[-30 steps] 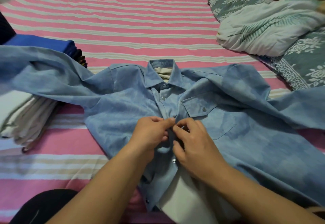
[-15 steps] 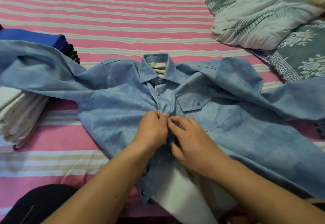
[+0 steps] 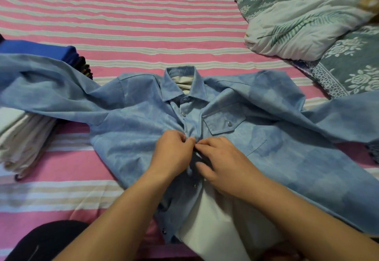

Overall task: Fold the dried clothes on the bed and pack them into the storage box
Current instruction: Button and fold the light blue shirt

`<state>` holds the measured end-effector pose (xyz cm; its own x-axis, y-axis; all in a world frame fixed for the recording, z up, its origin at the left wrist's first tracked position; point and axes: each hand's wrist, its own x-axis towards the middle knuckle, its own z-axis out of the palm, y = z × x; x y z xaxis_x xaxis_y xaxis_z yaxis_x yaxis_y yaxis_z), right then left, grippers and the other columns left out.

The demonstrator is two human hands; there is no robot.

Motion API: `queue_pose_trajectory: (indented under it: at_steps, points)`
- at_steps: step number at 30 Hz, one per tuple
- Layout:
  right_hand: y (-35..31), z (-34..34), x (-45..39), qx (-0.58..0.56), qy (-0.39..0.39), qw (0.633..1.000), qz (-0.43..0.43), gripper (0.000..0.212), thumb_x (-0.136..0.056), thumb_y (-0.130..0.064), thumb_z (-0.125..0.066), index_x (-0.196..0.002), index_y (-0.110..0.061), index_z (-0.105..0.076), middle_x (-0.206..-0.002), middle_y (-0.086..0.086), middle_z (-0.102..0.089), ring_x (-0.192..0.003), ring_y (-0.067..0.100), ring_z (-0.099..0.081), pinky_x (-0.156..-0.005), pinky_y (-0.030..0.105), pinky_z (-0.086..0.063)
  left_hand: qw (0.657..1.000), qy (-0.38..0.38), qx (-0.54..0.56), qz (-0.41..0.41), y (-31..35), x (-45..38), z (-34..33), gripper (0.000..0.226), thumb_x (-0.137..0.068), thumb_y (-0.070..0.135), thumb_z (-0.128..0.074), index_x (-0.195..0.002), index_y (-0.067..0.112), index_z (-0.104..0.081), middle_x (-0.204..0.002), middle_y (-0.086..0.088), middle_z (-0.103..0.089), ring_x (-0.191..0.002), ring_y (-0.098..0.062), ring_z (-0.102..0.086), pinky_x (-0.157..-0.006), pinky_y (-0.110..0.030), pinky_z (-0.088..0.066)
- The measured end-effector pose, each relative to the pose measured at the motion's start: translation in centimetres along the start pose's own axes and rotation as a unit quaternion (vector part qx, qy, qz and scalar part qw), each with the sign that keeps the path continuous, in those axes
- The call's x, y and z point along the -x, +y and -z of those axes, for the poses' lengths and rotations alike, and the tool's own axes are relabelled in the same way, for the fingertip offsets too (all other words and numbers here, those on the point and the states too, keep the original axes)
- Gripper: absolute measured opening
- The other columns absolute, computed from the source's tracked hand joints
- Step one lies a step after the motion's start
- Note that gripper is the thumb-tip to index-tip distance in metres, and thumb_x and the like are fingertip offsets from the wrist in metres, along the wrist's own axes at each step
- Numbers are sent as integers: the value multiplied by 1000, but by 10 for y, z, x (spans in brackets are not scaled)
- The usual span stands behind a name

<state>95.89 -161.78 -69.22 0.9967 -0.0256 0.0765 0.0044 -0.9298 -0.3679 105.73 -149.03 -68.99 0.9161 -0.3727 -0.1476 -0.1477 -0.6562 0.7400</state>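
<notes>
The blue shirt (image 3: 266,150) lies face up on the striped bed (image 3: 143,24), sleeves spread; the left hand (image 3: 171,154) and the right hand (image 3: 223,162) both pinch its front placket, fingertips meeting; one sleeve covers folded white clothes (image 3: 22,137) beside a blue stack (image 3: 45,50); pillows (image 3: 307,24) lie far right.

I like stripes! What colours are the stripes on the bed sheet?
Pink, with white and beige stripes, on the striped bed sheet, seen in the head view.

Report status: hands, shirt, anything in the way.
Left hand and right hand pinch the placket of the blue shirt. Shirt spread on bed, lower front open. Left sleeve drapes over folded stack.
</notes>
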Motion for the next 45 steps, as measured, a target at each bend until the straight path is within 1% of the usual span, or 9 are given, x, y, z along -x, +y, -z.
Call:
queue_pose_trajectory:
  at_steps: [5, 8, 11, 17, 23, 26, 33, 38, 45]
  points:
    - [37, 59, -56, 23, 204, 979, -16, 23, -91, -22, -57, -103, -16, -75, -105, 4, -70, -101, 28, -59, -94, 36, -41, 984, 98, -125, -86, 16, -28, 56, 43, -101, 45, -51, -74, 14, -64, -75, -5, -67, -84, -33, -64, -68, -38, -42]
    - [90, 92, -133, 171, 85, 976, -108, 45, -95, -33, -55, -138, -19, -56, -142, 9, -55, -131, 34, -43, -111, 44, -32, 961, 133, -173, -167, 24, -95, 83, 24, -102, 30, -53, -114, 18, -70, -115, -9, -70, -108, -34, -63, -87, -44, -51]
    - [120, 91, -172, 251, -71, 949, -176, 70, -94, -55, -52, -152, -23, -32, -154, 9, -41, -141, 36, -33, -115, 50, -27, 937, 38, -302, -172, 12, -163, 90, 54, -100, 39, -57, -149, 20, -44, -149, -10, -50, -135, -34, -46, -108, -48, -41]
    - [148, 96, -190, 323, -56, 934, -140, 25, -101, -31, -47, -123, -25, -59, -122, 8, -65, -109, 31, -63, -86, 35, -46, 824, 37, -542, -158, -20, -233, 113, 22, -99, 37, -49, -109, 24, -63, -121, -3, -68, -113, -27, -64, -94, -37, -46]
    - [223, 202, -249, 345, 146, 864, -337, 37, -97, -25, -48, -131, -12, -57, -132, 23, -57, -120, 42, -54, -97, 49, -44, 883, 235, -398, -86, 54, -321, 156, 38, -103, 39, -46, -125, 14, -64, -129, -21, -61, -118, -43, -57, -100, -54, -48]
    - [233, 211, -278, 375, 160, 839, -360, 64, -100, -47, -42, -152, -12, -28, -153, 25, -32, -137, 46, -33, -110, 57, -31, 911, 235, -337, -32, 98, -342, 130, 68, -103, 45, -46, -158, 17, -20, -163, -20, -18, -148, -43, -20, -118, -58, -22]
    - [180, 89, -187, 199, -11, 972, -125, 72, -92, -64, -33, -154, -26, -33, -160, 11, -26, -144, 33, -24, -120, 41, -21, 921, -12, -349, -173, 35, -166, 15, 76, -97, 67, -23, -160, 27, -9, -169, -4, 1, -154, -27, -5, -124, -41, -9]
    - [84, 42, -58, 52, -167, 977, -121, 95, -85, -76, -41, -160, -31, -1, -167, -6, 4, -153, 15, 6, -125, 34, -3, 894, -195, -392, -94, -4, -40, 14, 127, -43, 97, 26, -157, 43, 11, -167, 6, 21, -155, -23, 16, -125, -49, 3]
    - [49, 36, 2, 78, -175, 957, -217, 91, -90, -65, -46, -160, -29, -1, -168, 2, 12, -154, 28, 9, -125, 48, -5, 883, -110, -455, -19, -10, 44, 46, 29, -98, 52, -48, -105, 24, -45, -120, -7, -56, -113, -31, -58, -83, -38, -46]
